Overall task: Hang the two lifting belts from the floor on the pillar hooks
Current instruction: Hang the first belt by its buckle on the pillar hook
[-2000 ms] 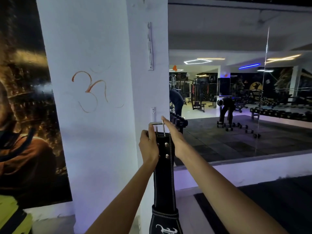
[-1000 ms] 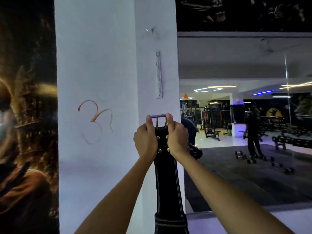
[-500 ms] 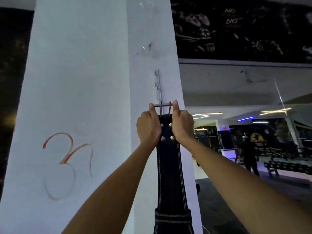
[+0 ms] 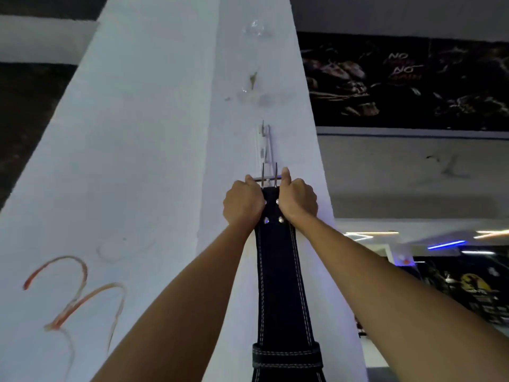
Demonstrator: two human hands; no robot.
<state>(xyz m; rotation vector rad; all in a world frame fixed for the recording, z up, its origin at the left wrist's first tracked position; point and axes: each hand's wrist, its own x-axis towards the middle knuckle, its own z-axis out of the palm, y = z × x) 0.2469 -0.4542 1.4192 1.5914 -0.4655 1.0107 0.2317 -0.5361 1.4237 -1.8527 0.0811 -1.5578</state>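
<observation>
A black lifting belt (image 4: 281, 285) with white stitching hangs straight down against the white pillar (image 4: 154, 133). My left hand (image 4: 242, 202) and my right hand (image 4: 297, 199) grip its top end on either side of the rivets. The metal buckle (image 4: 269, 176) with two prongs points up between my thumbs, just below the metal hook rail (image 4: 265, 142) fixed to the pillar. I cannot tell whether the buckle touches the rail. No second belt is in view.
An orange symbol (image 4: 74, 293) is painted on the pillar's left face. To the right, a dark wall banner (image 4: 407, 84) sits above a mirror (image 4: 440, 271) that reflects gym lights and equipment.
Both hands have raised the belt's buckle end up the pillar, from about waist height to just under the upper hook rail. My view has tilted upward with it.
</observation>
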